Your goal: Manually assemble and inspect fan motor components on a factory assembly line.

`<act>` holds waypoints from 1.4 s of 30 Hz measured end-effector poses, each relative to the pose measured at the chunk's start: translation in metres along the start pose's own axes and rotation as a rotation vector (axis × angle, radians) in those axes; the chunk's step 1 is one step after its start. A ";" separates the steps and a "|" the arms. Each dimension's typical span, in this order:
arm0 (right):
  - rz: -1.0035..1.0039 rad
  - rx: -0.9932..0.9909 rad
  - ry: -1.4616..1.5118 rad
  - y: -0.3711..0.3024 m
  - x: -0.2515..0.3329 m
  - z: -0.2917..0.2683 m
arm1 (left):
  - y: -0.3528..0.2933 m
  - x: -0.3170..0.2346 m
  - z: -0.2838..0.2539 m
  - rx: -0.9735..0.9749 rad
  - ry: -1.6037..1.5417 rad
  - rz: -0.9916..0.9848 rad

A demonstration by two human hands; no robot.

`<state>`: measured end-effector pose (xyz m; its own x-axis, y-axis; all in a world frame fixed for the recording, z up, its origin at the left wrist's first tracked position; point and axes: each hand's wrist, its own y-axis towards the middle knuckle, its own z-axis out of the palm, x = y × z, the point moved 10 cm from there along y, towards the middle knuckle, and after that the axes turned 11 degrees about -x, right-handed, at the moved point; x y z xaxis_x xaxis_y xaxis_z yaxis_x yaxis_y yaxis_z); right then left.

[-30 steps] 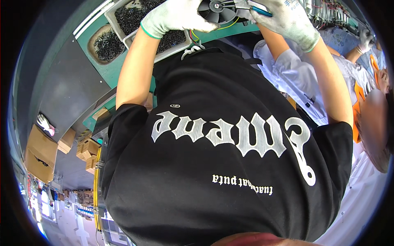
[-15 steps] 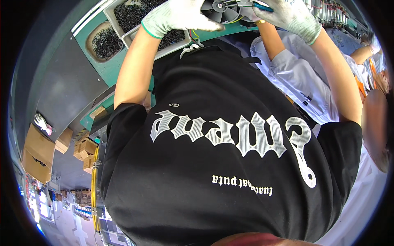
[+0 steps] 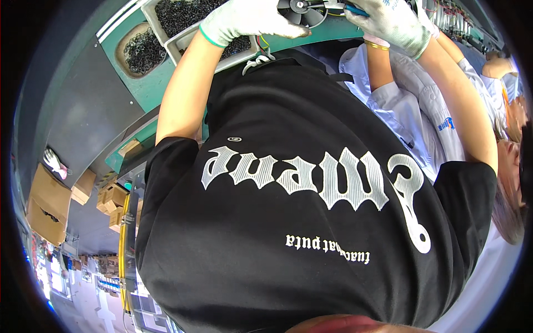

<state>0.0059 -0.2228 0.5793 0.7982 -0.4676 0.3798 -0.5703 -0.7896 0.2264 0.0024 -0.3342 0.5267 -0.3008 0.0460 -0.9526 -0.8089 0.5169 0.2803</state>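
Item: black fan (image 3: pixel 312 19), at the top edge of the view, between the two hands; partly cut off.
Left hand (image 3: pixel 252 18): white glove, green cuff; closed on the fan's side, thumb along its lower edge.
Right hand (image 3: pixel 391 25): white glove; wrapped around blue-handled pliers (image 3: pixel 357 10), metal nose reaching the fan near its hub.
Progress: judged part-way. Fan in hand and pliers brought to it; the fan is not yet set down, nor the pliers put away. Whether anything is fitted at the hub cannot be told.

Containers, on the green bench (image 3: pixel 161 83):
- Upper grey tray (image 3: pixel 152 25): well filled with small black parts.
- Lower grey tray (image 3: pixel 229 64): just beside the first, similar dark parts; partly hidden by the left forearm.
- Rounded tray (image 3: pixel 122 62): to the left, a heap of small black rings, bare base showing at one edge.

Containers, beyond the bench:
- Large cardboard box (image 3: pixel 51 194): lower left, dark gap in one side; contents not legible.
- Small cartons (image 3: pixel 114 197): clustered nearby; contents not visible.

Also: loose white glove (image 3: pixel 54 161) near the large box; co-worker's sleeve (image 3: pixel 427 102) at right.
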 end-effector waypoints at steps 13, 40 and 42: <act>0.096 -0.162 0.093 -0.013 0.010 -0.012 | 0.007 -0.002 0.005 -0.024 0.010 -0.040; 0.348 0.233 -0.200 0.009 0.017 -0.014 | 0.003 0.009 -0.003 -0.083 0.057 -0.088; 0.394 0.265 -0.190 0.008 0.012 -0.013 | 0.005 0.007 0.001 -0.032 0.013 -0.127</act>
<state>0.0086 -0.2296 0.5975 0.5676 -0.7946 0.2152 -0.7859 -0.6009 -0.1458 -0.0035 -0.3303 0.5219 -0.2013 -0.0295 -0.9791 -0.8567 0.4899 0.1614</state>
